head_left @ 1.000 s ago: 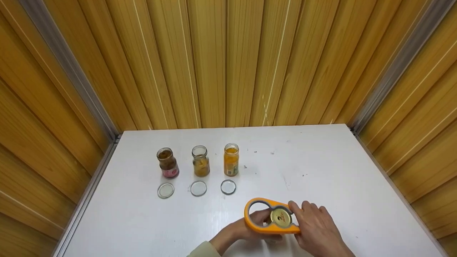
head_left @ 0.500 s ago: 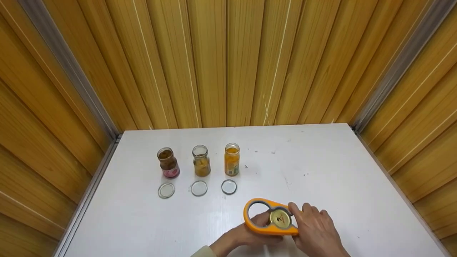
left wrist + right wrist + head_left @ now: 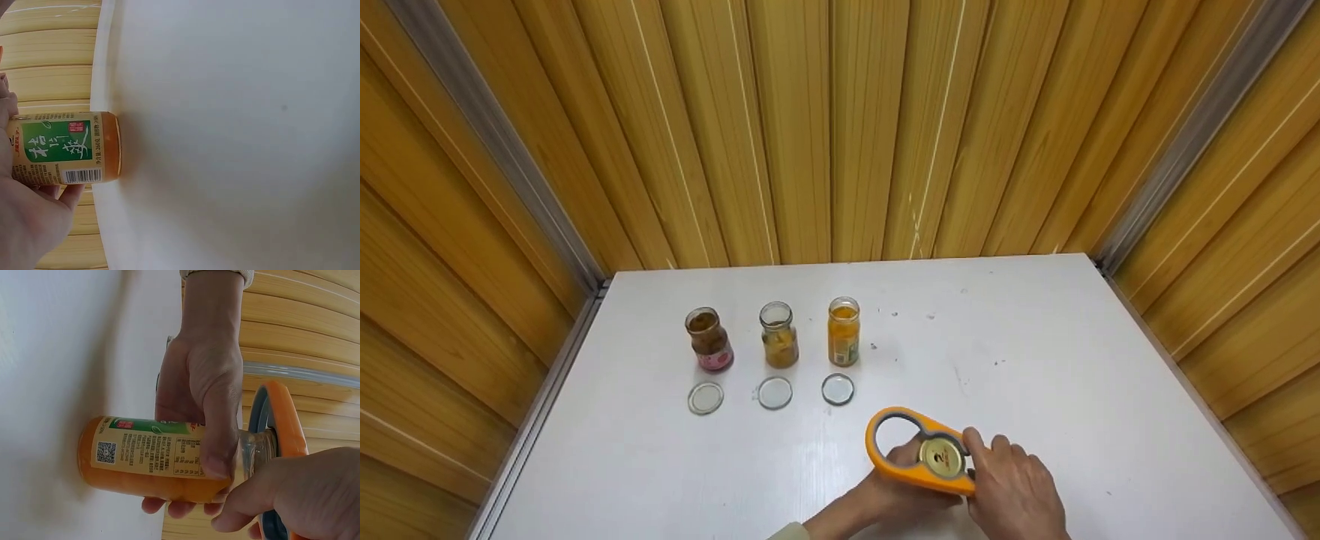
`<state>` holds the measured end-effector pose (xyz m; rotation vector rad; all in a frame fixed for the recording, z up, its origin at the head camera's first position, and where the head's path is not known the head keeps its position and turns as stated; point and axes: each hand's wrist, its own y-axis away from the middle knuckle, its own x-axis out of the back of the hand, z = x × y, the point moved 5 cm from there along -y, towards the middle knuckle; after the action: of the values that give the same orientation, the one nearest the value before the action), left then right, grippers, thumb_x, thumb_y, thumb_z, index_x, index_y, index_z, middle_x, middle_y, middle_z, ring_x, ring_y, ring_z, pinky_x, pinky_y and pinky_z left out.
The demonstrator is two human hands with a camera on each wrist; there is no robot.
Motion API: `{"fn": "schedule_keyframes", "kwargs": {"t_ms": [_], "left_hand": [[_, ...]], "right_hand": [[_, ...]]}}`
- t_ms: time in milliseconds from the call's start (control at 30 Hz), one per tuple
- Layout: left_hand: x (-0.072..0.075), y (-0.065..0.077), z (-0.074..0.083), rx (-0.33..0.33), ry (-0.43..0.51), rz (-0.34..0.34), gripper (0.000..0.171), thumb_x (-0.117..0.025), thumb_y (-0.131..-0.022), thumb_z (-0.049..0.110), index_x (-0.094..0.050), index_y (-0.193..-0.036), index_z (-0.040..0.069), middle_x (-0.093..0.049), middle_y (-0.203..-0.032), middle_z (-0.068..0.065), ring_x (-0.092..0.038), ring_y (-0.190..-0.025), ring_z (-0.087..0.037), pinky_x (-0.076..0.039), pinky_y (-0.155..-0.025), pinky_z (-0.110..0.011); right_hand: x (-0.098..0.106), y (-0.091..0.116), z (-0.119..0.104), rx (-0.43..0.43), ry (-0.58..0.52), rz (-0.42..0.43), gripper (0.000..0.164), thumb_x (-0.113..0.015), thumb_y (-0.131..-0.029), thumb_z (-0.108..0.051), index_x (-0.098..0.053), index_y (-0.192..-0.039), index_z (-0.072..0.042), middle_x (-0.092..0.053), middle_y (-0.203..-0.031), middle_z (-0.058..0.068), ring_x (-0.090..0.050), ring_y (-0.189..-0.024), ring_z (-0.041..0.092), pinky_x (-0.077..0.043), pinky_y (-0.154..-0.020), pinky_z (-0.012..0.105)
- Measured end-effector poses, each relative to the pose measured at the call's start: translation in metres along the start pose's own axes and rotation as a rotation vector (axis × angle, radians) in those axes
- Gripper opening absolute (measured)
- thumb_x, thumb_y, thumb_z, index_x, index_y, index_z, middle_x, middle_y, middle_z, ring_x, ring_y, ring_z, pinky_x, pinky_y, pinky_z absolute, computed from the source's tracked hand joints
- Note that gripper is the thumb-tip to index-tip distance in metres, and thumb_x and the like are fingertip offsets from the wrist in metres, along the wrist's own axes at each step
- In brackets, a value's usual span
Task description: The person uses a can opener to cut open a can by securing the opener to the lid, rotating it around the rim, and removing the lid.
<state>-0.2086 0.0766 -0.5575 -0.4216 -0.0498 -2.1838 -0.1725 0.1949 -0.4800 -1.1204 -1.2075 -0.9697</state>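
A glass jar of orange contents, with a green and cream label, stands in my left hand, whose fingers wrap round its body. The jar's gold lid sits inside the smaller loop of an orange jar opener with grey lining. My right hand grips the opener's right end; its thumb and fingers show beside the jar neck in the right wrist view. In the head view the jar's body is hidden below the opener and left hand.
Three lidless glass jars stand in a row farther back: a brown one, a yellowish one and an orange one. A loose lid lies before each: left lid, middle lid, right lid. Wood-look walls enclose the white table.
The opener's handle end has swung slightly toward the person, along with my right hand. Both hands have shifted a little left. The three jars and loose lids stay in place.
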Motion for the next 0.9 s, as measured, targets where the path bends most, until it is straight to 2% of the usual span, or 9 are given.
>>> {"fn": "schedule_keyframes", "kwargs": {"t_ms": [100,267,400,567,900], "left_hand": [[0.002,0.0,0.0,0.012,-0.046,-0.036,0.057,-0.075,-0.076,0.038,-0.043,-0.123,0.035,-0.052,-0.114,0.02,-0.051,-0.096,0.001,-0.041,-0.088,-0.022],[0.008,0.0,0.001,-0.043,-0.059,-0.158,0.057,-0.076,-0.075,0.025,-0.045,-0.122,0.031,-0.051,-0.113,0.017,-0.05,-0.095,0.0,-0.041,-0.089,-0.021],[0.014,-0.002,-0.001,-0.076,-0.084,-0.224,0.06,-0.077,-0.073,0.019,-0.045,-0.122,0.03,-0.051,-0.113,0.017,-0.049,-0.098,0.0,-0.039,-0.093,-0.021],[0.017,-0.003,-0.001,-0.102,-0.059,-0.243,0.06,-0.078,-0.072,0.018,-0.047,-0.122,0.03,-0.053,-0.113,0.017,-0.049,-0.099,0.0,-0.039,-0.094,-0.022],[0.019,0.0,-0.006,-0.09,0.105,-0.274,0.063,-0.077,-0.069,0.012,-0.049,-0.123,0.027,-0.056,-0.114,0.013,-0.051,-0.098,-0.003,-0.038,-0.096,-0.025]], "right_hand": [[0.001,0.004,-0.005,-0.03,-0.005,-0.005,0.036,-0.073,-0.073,-0.018,-0.045,-0.094,-0.013,-0.036,-0.057,0.003,-0.039,-0.045,0.018,-0.033,-0.04,0.031],[0.001,0.008,-0.014,-0.058,-0.037,-0.037,0.036,-0.071,-0.073,-0.018,-0.043,-0.093,-0.007,-0.035,-0.054,0.004,-0.037,-0.041,0.017,-0.031,-0.035,0.03],[0.002,0.009,-0.019,-0.068,-0.042,-0.041,0.039,-0.072,-0.074,-0.022,-0.042,-0.093,-0.006,-0.034,-0.054,0.004,-0.036,-0.039,0.016,-0.03,-0.034,0.028],[0.001,0.011,-0.02,-0.103,-0.059,-0.053,0.04,-0.071,-0.076,-0.022,-0.037,-0.092,-0.006,-0.033,-0.056,0.004,-0.036,-0.04,0.017,-0.031,-0.033,0.029],[0.0,0.012,-0.024,-0.186,-0.121,-0.151,0.037,-0.07,-0.076,-0.012,-0.038,-0.092,-0.006,-0.037,-0.057,0.006,-0.041,-0.04,0.018,-0.038,-0.033,0.031]]}}
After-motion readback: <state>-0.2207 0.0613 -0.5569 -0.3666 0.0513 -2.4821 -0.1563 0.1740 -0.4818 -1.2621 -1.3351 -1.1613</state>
